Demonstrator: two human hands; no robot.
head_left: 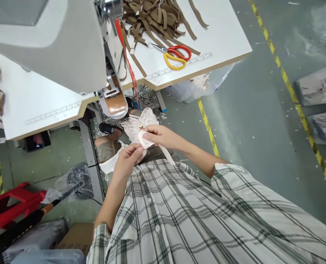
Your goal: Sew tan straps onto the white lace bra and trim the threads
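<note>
A white lace bra (137, 126) with a small brown bow lies over my lap, held up between my two hands. My left hand (128, 157) is closed, its thumb and fingertips pinching the fabric edge at the near side. My right hand (161, 136) is also closed on the bra, with the thumb pressed flat on a smooth white part just below the bow. A white strap hangs down past my right hand, and a white band trails to the left beneath my left hand.
Ahead stands a sewing machine (77, 47) on a white table (220, 40). Red-and-yellow-handled scissors (176, 57) lie beside a pile of brown strips (157, 18). A clear plastic bag (190, 88) hangs under the table edge. A red stool (17, 205) is at left.
</note>
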